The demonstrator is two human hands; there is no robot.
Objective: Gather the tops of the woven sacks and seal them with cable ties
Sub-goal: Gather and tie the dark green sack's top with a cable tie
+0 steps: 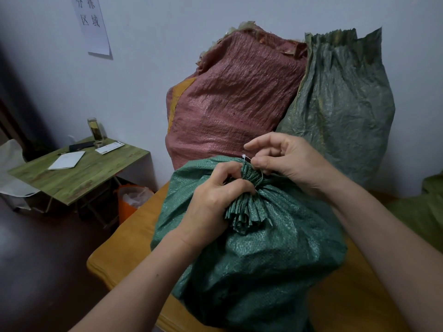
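From the head camera, a full green woven sack [251, 255] sits on an orange-yellow table [112, 255] right in front of the person, its top bunched into a pleated neck [247, 212] that fans out toward the viewer. The left hand [211, 200] is clamped around that gathered neck, fingers curled tight over the folds. The right hand [285, 161] sits just beyond it, thumb and forefinger pinched on a thin white cable tie [247, 159] that loops round the neck, its small head showing at the far side of the bunch. The two hands are close together, nearly touching over the sack's top. Behind it, leaning on the pale wall [148, 68], stand a reddish woven sack [235, 99] and, touching it on the right, a dull green one [340, 101], both with ungathered tops. Off to the left is a small green folding table [79, 173] carrying papers, a dark flat object and a glass jar [94, 129]. An orange bin [129, 202] stands beneath its near corner, and a printed sheet [92, 25] hangs on the wall above.
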